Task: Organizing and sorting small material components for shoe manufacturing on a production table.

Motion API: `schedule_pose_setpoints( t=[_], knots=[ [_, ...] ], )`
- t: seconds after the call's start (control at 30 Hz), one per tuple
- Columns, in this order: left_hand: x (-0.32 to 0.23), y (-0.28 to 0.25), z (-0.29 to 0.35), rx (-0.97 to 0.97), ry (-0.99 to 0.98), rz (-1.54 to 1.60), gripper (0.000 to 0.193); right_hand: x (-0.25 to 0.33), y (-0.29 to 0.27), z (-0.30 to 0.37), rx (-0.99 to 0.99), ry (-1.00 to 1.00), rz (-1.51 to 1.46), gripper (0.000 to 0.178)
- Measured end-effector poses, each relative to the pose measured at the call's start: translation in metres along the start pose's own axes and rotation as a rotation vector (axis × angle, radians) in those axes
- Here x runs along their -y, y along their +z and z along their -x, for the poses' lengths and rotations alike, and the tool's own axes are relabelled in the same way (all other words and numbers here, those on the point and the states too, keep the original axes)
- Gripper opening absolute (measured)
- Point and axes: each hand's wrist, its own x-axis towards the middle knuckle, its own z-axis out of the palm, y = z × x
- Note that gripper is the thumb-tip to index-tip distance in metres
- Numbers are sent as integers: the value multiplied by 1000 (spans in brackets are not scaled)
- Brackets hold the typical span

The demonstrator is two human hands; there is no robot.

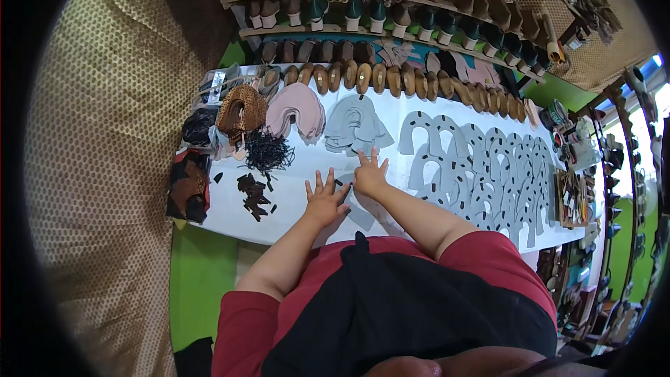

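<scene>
My left hand (324,204) rests on the white tabletop with its fingers spread, over the left side of a grey U-shaped shoe-upper piece (361,218). A small black strip (338,182) lies by its fingertips. My right hand (370,176) is just to the right, fingers apart, reaching toward the lower edge of a stack of grey upper pieces (357,126). Another black strip (354,151) shows near those fingertips. No object is visibly gripped in either hand; part of the nearer grey piece is hidden beneath them.
Many grey pieces with black tabs (481,167) cover the table's right side. Left lie pink pieces (296,108), a leopard-print stack (241,108), tangled black strips (269,150) and dark brown scraps (252,195). Brown shoe lasts (363,78) line the back, below shelves of shoes (377,14).
</scene>
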Motion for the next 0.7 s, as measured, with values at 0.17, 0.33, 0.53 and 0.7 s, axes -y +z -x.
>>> schedule_pose_setpoints(
  t=[0.17, 0.33, 0.53, 0.7],
  knots=[
    [-2, -5, -7, 68, -27, -24, 61, -12, 8, 16, -158, -68, -129, 15],
    [2, 3, -3, -25, -86, 46, 63, -38, 9, 46, -265, -499, 48, 35],
    [-3, 12, -8, -163, -235, 154, 57, -44, 0, 58, -141, -531, 151, 53],
    [-11, -8, -29, -8, -440, 273, 37, -47, -2, 58, -149, -536, 100, 53]
  ],
)
